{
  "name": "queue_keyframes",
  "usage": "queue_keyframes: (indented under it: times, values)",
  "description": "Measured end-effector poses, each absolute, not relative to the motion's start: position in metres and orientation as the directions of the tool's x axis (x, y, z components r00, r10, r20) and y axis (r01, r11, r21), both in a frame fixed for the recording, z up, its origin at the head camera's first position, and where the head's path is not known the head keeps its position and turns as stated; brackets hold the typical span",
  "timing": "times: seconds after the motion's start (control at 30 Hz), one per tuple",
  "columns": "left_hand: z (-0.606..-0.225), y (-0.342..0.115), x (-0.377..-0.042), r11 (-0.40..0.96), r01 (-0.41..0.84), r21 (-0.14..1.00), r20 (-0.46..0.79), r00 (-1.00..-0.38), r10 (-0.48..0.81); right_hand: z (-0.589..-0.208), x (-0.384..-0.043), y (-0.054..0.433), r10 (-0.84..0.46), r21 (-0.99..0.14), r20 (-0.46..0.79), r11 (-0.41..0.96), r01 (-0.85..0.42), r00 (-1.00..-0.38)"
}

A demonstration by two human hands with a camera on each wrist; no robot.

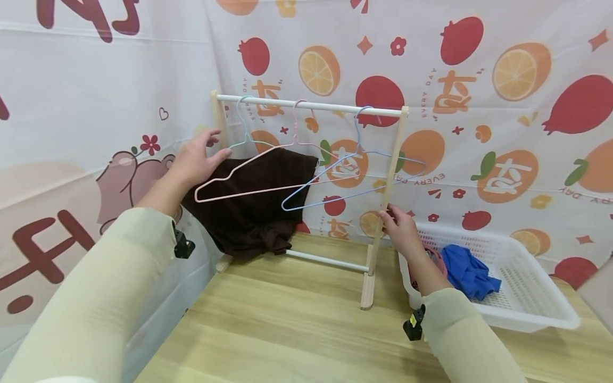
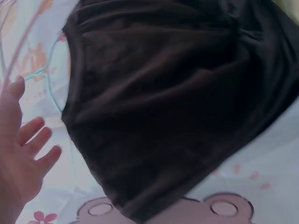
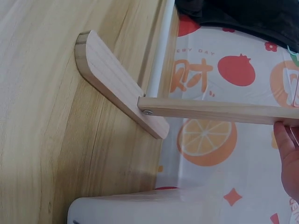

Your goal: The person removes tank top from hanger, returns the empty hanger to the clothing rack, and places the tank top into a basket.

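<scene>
A dark brown garment [image 1: 258, 202] hangs from a teal hanger [image 1: 246, 125] at the left end of a small clothes rack [image 1: 311, 105]. My left hand [image 1: 197, 159] hovers by the garment's upper left side, fingers apart and loosely bent, holding nothing. In the left wrist view the garment [image 2: 163, 102] fills the middle, and the hand [image 2: 23, 158] is at the left edge. Low on the rack's right wooden post [image 1: 394, 165], my right hand [image 1: 404, 231] grips with thumb and fingers. A pink hanger [image 1: 268, 192] and a blue hanger [image 1: 330, 202] hang bare on the rail.
To the right of the rack stands a white plastic basket [image 1: 541, 298] with a blue cloth [image 1: 469, 271] and a reddish cloth [image 1: 433, 258] inside. The rack's wooden foot [image 1: 367, 292] rests on a wood-grain table [image 1: 268, 324]. Fruit-patterned sheeting [image 1: 479, 106] hangs behind.
</scene>
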State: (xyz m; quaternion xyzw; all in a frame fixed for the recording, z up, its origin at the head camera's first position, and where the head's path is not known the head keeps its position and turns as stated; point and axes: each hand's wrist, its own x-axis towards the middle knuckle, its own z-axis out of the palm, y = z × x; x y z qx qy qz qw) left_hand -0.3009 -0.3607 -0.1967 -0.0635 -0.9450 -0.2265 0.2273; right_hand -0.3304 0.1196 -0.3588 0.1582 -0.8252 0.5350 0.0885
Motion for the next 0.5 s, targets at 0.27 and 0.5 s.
queue_keyframes:
  times: [0.27, 0.5]
  values:
    - [-0.179, -0.351, -0.316, 0.836, 0.271, 0.477, 0.309, -0.942, 0.129, -0.359, -0.331, 0.119, -0.181, -0.853, 0.317, 0.374, -0.363, -0.931]
    - [-0.182, -0.333, -0.328, 0.848, 0.269, 0.456, 0.263, -0.951, 0.16, -0.359, -0.331, 0.123, -0.181, -0.859, 0.314, 0.364, -0.36, -0.932]
